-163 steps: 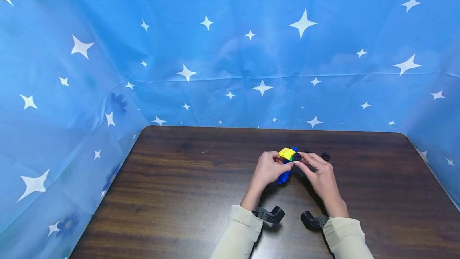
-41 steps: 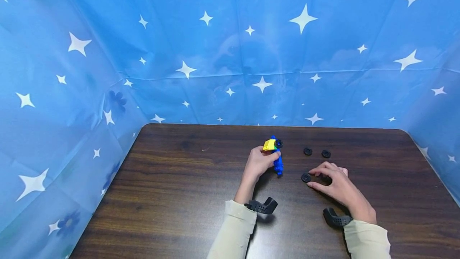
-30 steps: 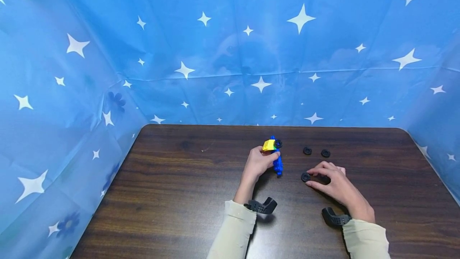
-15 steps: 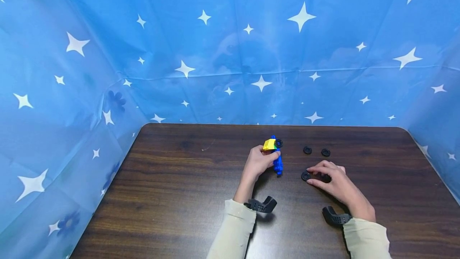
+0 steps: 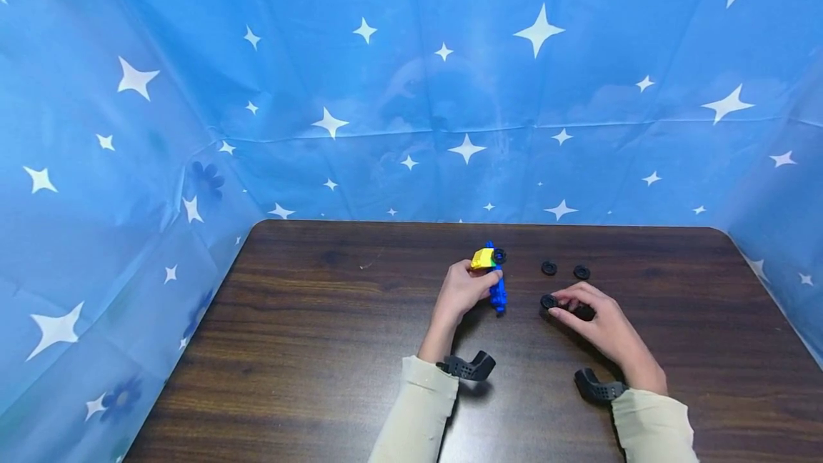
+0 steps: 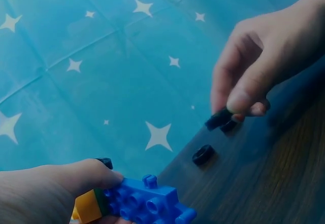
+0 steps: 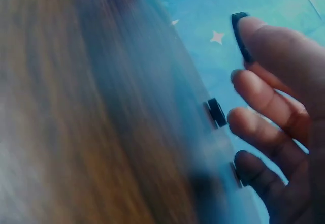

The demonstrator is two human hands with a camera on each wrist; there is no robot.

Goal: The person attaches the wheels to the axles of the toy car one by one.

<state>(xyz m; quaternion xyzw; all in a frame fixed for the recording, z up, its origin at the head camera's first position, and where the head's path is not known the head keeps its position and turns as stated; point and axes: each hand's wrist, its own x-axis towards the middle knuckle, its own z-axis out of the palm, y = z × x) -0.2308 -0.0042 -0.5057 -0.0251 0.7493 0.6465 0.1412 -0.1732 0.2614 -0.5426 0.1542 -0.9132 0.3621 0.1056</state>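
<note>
My left hand (image 5: pixel 464 290) grips a toy vehicle built of blocks, with a blue base (image 6: pixel 147 201), a yellow block (image 5: pixel 482 258) and a bit of green. One black wheel (image 5: pixel 499 256) sits on the vehicle's right side, near the yellow block. Between thumb and fingertips, my right hand (image 5: pixel 607 324) pinches a loose black wheel (image 5: pixel 549 301). In the right wrist view that wheel (image 7: pixel 241 37) is seen edge-on under the thumb, above the tabletop. The left fingers beneath the vehicle are mostly hidden.
Two more black wheels, a left one (image 5: pixel 549 268) and a right one (image 5: pixel 581 272), lie on the dark wooden table (image 5: pixel 308 320) beyond my right hand. A blue curtain with white stars (image 5: pixel 398 91) stands behind the table and along its sides.
Earlier both hands were together at the vehicle; then the right hand moved right to a wheel on the table. Now it has pinched that wheel and raised it slightly. The left hand stays still lately.
</note>
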